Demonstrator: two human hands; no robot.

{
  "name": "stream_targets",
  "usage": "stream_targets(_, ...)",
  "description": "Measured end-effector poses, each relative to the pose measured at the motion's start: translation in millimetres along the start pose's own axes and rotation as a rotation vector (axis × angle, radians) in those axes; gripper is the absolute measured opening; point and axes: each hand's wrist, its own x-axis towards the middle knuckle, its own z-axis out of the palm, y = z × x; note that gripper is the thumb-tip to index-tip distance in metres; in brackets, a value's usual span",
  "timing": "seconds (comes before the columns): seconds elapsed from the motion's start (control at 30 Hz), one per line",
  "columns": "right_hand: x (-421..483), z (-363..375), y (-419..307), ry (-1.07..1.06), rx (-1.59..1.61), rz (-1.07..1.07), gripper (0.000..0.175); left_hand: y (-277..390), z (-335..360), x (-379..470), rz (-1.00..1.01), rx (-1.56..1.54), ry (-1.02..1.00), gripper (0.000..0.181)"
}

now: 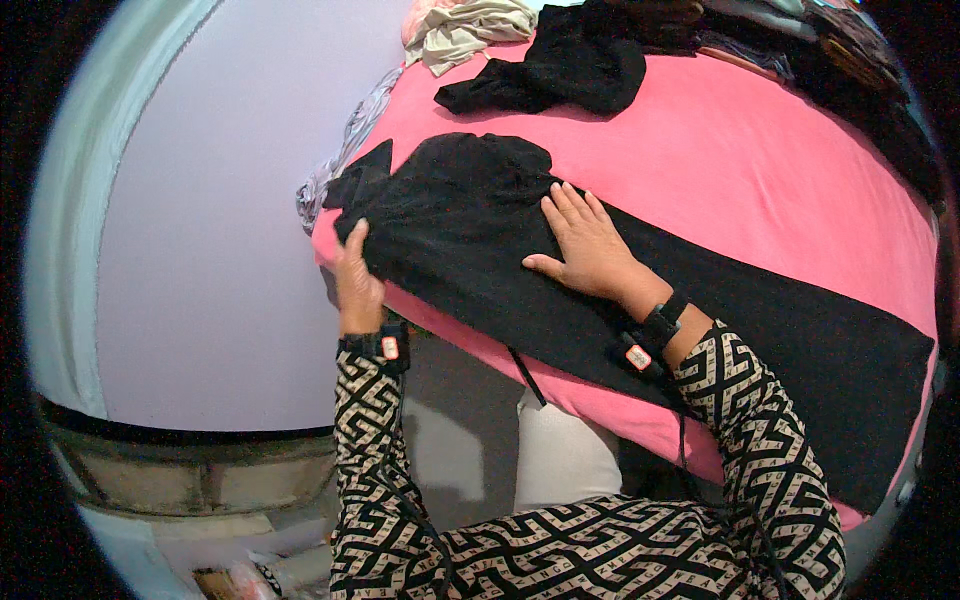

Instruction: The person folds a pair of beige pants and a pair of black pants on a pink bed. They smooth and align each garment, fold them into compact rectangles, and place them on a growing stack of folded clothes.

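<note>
A long black garment (465, 240) lies across a pink cloth cover (720, 142). Its right part is smooth, with a straight edge at the far right; its upper left part is bunched. My right hand (589, 244) rests palm down on the garment near its upper edge, fingers apart. At the garment's left end is my left hand (358, 277), thumb up on the black fabric; its fingers are hidden, so whether it grips the edge cannot be told. A dark cord hangs below the garment's near edge.
Another crumpled black garment (555, 79) lies at the back, beside a cream cloth (469, 30). Dark clothes (840, 75) are piled along the back right edge. A twisted grey cloth (360, 135) runs along the left edge, next to a pale wall (225, 225).
</note>
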Motion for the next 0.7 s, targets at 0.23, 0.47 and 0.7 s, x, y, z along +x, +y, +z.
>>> stream_targets(0.23, -7, 1, 15, 0.011, 0.023, -0.019, 0.093, -22, -68, -20, -0.250, 1.240, 0.004, 0.045)
stream_targets(0.47, -6, 4, 17, 0.002, 0.050, -0.025, 0.092, -7, -37, 63, 0.075, 1.107, 0.011, 0.049)
stream_targets(0.7, -6, 2, 11, 0.023, 0.086, -0.022, 0.091, -18, 23, 151, -0.041, 1.136, -0.490, 0.064)
